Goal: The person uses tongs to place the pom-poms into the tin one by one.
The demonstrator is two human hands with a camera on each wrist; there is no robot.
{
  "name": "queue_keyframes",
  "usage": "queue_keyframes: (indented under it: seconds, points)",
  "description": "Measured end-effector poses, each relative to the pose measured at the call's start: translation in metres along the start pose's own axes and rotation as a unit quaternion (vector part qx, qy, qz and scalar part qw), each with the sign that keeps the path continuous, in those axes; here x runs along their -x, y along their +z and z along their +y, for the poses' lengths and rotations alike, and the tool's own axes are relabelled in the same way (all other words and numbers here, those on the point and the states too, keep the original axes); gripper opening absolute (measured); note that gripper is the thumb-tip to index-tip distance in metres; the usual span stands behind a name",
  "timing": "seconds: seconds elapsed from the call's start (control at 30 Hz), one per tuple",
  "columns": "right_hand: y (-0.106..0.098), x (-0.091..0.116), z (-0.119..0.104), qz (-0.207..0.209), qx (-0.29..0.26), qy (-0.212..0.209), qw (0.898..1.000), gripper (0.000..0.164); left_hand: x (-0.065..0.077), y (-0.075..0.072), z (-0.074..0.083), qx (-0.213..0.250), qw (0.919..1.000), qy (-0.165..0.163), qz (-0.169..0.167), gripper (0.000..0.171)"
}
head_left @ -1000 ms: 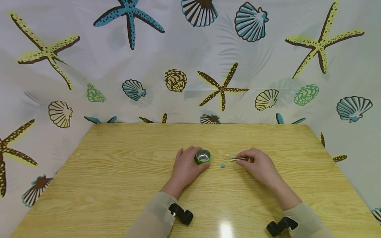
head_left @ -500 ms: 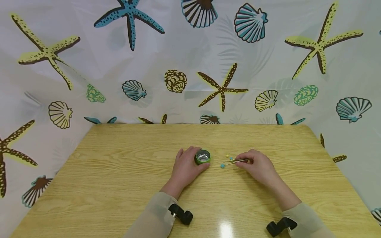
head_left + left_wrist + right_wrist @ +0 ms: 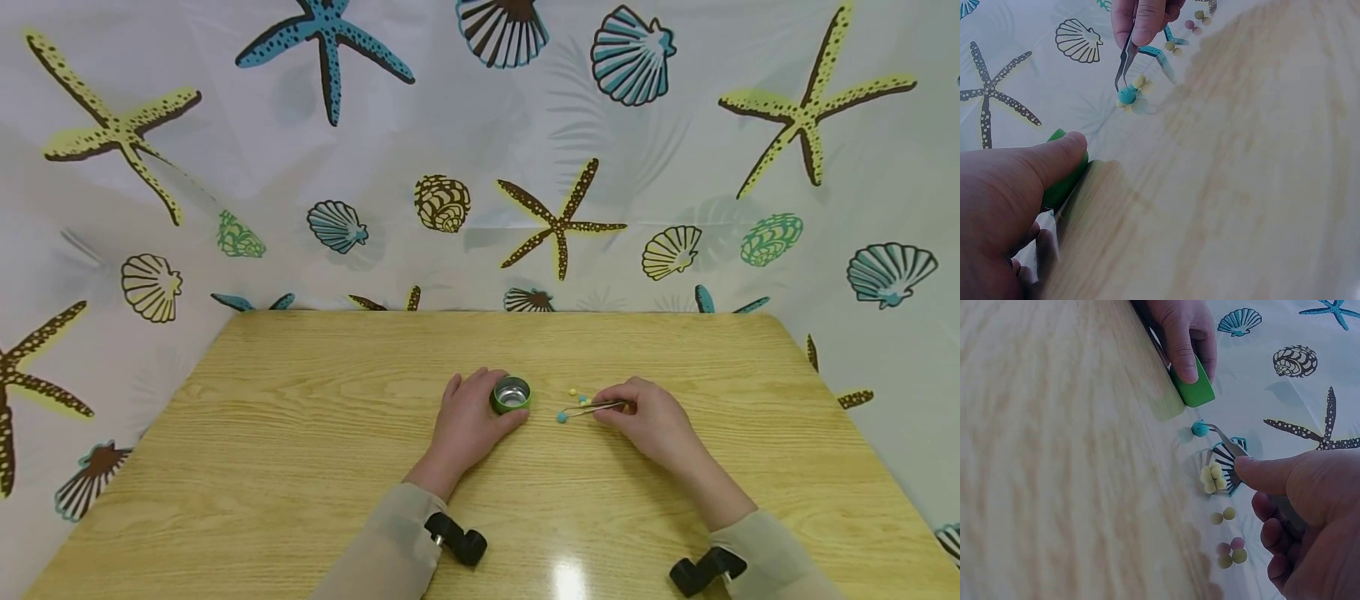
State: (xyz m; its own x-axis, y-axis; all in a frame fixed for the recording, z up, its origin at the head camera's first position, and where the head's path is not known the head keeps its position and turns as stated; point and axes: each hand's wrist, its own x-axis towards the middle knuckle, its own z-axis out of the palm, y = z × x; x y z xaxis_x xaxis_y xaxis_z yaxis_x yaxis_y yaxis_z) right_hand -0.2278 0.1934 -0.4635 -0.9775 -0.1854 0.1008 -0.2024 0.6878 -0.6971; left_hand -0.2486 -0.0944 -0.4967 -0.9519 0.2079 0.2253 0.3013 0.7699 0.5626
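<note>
My left hand (image 3: 474,421) grips a small round green tin (image 3: 512,395) with a shiny metal inside, its opening facing up on the table. In the right wrist view, the thumb lies along the tin's green side (image 3: 1195,387). My right hand (image 3: 651,419) pinches a pair of bent-tip tweezers (image 3: 600,406) between thumb and fingers. The tweezers' tips are at a blue ball (image 3: 1199,429) on the table, just right of the tin. Whether both tips clasp the ball is hard to tell.
Behind the blue ball lie a yellow ball (image 3: 573,392) and a smaller-looking blue one (image 3: 582,400). The right wrist view has a cluster of yellow balls (image 3: 1213,478) and, farther along, pink and yellow ones (image 3: 1232,552). A shell-and-starfish cloth (image 3: 480,150) hangs behind the wooden table (image 3: 300,433).
The tweezers' tips have come toward me and down to the blue ball, and they stand closer together. Since half a second ago the ball has shifted slightly right. My left hand stays on the tin.
</note>
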Motion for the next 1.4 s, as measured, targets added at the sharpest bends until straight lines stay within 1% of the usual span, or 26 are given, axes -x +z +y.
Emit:
queue_keyframes:
  seconds: [0.37,0.5,0.8,1.13,1.4]
  points:
    - [-0.0002,-0.0006,-0.0010,0.000,0.010,-0.001,1.000,0.012,-0.0001,-0.0007,0.0012,0.001,1.0000,0.000,-0.001,0.064]
    - [-0.0003,-0.0006,-0.0010,0.001,0.015,-0.009,1.000,0.013,0.0002,-0.0008,0.0015,0.002,1.0000,0.003,0.000,0.061]
    - [-0.0005,-0.0007,-0.0019,0.002,0.024,-0.019,1.000,0.012,-0.0005,-0.0020,0.0027,0.000,1.0000,-0.001,-0.003,0.061]
    - [-0.0007,0.0009,-0.0033,0.004,0.016,-0.008,1.000,0.012,-0.0010,-0.0017,0.0002,-0.005,1.0000,-0.002,-0.003,0.063]
    - [-0.0010,0.0007,-0.0030,0.022,0.007,-0.004,1.000,0.011,-0.0008,-0.0011,0.0007,0.000,1.0000,0.000,-0.004,0.063]
